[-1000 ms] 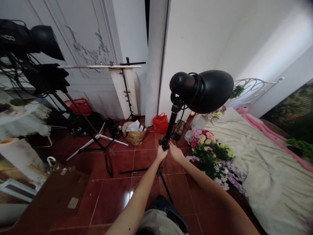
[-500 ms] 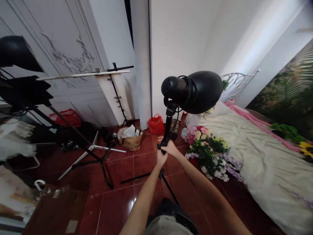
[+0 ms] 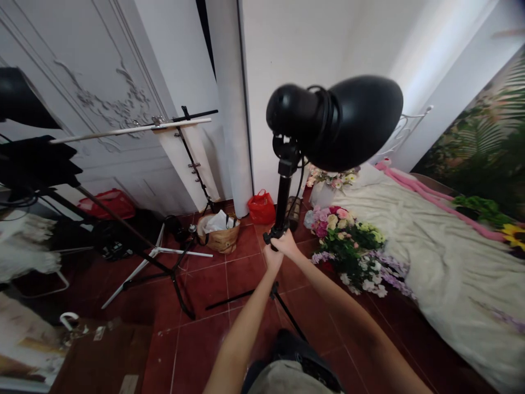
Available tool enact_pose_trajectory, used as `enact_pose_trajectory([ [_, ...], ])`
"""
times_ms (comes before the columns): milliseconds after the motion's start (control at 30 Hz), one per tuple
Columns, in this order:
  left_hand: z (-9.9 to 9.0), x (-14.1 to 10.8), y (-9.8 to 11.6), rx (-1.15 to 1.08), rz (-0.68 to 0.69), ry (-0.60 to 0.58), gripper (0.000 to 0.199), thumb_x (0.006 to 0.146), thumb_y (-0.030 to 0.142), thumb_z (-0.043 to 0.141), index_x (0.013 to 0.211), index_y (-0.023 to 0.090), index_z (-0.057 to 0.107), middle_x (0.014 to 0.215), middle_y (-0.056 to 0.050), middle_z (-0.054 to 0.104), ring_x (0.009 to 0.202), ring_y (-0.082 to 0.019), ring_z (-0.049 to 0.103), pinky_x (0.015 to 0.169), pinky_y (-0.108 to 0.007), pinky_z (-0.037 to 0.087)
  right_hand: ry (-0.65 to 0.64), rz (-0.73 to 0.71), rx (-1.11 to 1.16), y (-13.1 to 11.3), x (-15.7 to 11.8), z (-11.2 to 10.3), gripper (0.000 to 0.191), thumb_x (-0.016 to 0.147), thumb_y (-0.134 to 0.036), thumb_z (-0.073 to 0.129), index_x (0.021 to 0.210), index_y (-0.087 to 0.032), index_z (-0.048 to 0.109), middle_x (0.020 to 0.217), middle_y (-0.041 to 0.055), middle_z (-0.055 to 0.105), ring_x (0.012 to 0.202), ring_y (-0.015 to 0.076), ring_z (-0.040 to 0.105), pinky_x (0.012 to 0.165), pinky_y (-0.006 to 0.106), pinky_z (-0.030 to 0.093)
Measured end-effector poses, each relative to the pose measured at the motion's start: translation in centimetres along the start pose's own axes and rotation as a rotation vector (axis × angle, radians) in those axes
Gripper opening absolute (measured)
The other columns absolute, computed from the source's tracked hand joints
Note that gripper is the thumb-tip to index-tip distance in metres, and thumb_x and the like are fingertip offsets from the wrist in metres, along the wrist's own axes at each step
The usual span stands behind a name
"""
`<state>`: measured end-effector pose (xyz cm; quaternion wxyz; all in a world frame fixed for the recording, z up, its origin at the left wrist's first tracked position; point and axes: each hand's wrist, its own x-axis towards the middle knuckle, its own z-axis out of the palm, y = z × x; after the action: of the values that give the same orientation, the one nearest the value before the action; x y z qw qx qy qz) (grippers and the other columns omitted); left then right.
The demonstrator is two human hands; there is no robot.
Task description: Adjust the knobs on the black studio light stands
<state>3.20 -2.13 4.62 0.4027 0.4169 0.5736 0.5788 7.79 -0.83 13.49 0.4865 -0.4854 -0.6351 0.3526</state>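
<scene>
A black studio lamp (image 3: pixel 353 120) with its cable coiled round the housing tops a black light stand (image 3: pixel 283 200) in front of me. The lamp's wide end points right. My left hand (image 3: pixel 272 256) is closed on the stand's pole, just under a dark clamp knob (image 3: pixel 268 238). Against the same pole my right hand (image 3: pixel 287 244) is closed from the right side, at about knob height. Both hands partly hide the pole there. Below them, the stand's legs (image 3: pixel 289 314) spread on the red tiled floor (image 3: pixel 205 339).
At left stand another lamp (image 3: pixel 24 98) and a tripod (image 3: pixel 156 268) with white and black legs. A woven basket (image 3: pixel 219 238) and a red bag (image 3: pixel 261 207) sit near the wall. Flowers (image 3: pixel 348 246) lie beside a cloth-covered bed (image 3: pixel 435 262) at right.
The lamp has risen in view and looks larger, with more of the pole showing between it and my hands. Both hands stay on the stand, and the view has shifted slightly.
</scene>
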Motion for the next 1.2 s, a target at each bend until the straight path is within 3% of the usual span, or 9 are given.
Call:
enact_pose_trajectory([
  [133,0.0,0.2,0.7,0.071,0.080,-0.008,0.024,0.063,0.035,0.068,0.065,0.012,0.061,0.060,-0.003,0.062,0.060,-0.016,0.058,0.054,-0.023,0.045,-0.137,-0.181,0.086,-4.4,3.0,-3.5,0.019,0.051,-0.017,0.045,0.069,-0.019,0.047,0.067,-0.0011,0.056,0.065,0.0142,0.053,0.066,0.028,0.048],
  [333,0.2,0.8,1.8,0.045,0.060,-0.076,0.035,0.063,0.047,0.068,0.059,0.014,0.057,0.049,0.000,0.053,0.050,-0.012,0.052,0.047,-0.022,0.040,0.089,-0.300,0.107,-11.7,5.0,-4.9,0.012,0.056,-0.018,0.050,0.068,-0.018,0.048,0.067,-0.0018,0.052,0.062,0.0109,0.048,0.063,0.025,0.045],
  [567,0.7,1.9,1.1,0.056,0.067,-0.046,0.037,0.061,0.040,0.068,0.046,0.016,0.044,0.042,0.003,0.042,0.043,-0.009,0.044,0.042,-0.020,0.033,0.040,-0.333,0.009,-13.9,4.3,-6.0,0.009,0.070,-0.024,0.057,0.071,-0.017,0.051,0.067,-0.0013,0.053,0.067,0.0140,0.054,0.072,0.030,0.049],
  [667,1.0,2.0,0.8,0.054,0.085,0.002,0.032,0.061,0.034,0.067,0.046,0.016,0.044,0.044,0.002,0.044,0.043,-0.008,0.043,0.043,-0.020,0.032,-0.037,-0.370,-0.017,-11.4,2.1,-7.4,0.038,0.075,-0.035,0.063,0.106,-0.016,0.052,0.101,0.0073,0.060,0.095,0.0202,0.058,0.087,0.035,0.047],
  [733,1.2,1.9,0.7,0.047,0.089,0.023,0.030,0.061,0.033,0.065,0.047,0.016,0.045,0.045,0.002,0.044,0.043,-0.008,0.042,0.043,-0.020,0.031,-0.062,-0.367,-0.041,-7.8,-0.1,-8.2,0.054,0.079,-0.040,0.060,0.125,-0.018,0.041,0.126,0.0116,0.050,0.114,0.0213,0.050,0.097,0.037,0.042],
  [833,1.3,1.9,0.8,0.048,0.094,0.046,0.030,0.062,0.032,0.065,0.047,0.016,0.045,0.045,0.002,0.044,0.043,-0.008,0.040,0.044,-0.020,0.031,-0.100,-0.204,-0.154,-0.4,-3.4,-8.3,0.038,0.093,-0.040,0.035,0.125,-0.021,0.045,0.127,0.0098,0.052,0.120,0.0182,0.047,0.104,0.038,0.035],
  [967,1.4,1.8,0.6,0.084,0.123,0.054,0.032,0.064,0.033,0.062,0.045,0.017,0.043,0.045,0.002,0.042,0.044,-0.007,0.039,0.044,-0.020,0.030,-0.215,-0.049,-0.288,7.5,-6.2,-6.9,0.042,0.095,-0.039,0.025,0.125,-0.020,0.047,0.128,0.0099,0.053,0.122,0.0185,0.046,0.106,0.039,0.033],
  [1100,1.3,1.7,0.2,0.105,0.118,0.067,0.030,0.065,0.034,0.061,0.047,0.017,0.044,0.046,0.002,0.044,0.044,-0.008,0.040,0.043,-0.019,0.029,-0.265,-0.038,-0.332,9.9,-6.2,-5.0,0.040,0.095,-0.038,0.025,0.123,-0.019,0.046,0.123,0.0101,0.056,0.116,0.0194,0.051,0.102,0.037,0.037],
  [1200,1.3,1.7,-0.1,0.120,0.116,0.077,0.030,0.064,0.034,0.061,0.046,0.017,0.045,0.046,0.002,0.043,0.045,-0.008,0.040,0.043,-0.019,0.030,-0.213,0.015,-0.287,10.4,-5.1,-4.0,0.038,0.096,-0.035,0.021,0.119,-0.019,0.046,0.117,0.0104,0.059,0.108,0.0181,0.056,0.095,0.033,0.042],
])
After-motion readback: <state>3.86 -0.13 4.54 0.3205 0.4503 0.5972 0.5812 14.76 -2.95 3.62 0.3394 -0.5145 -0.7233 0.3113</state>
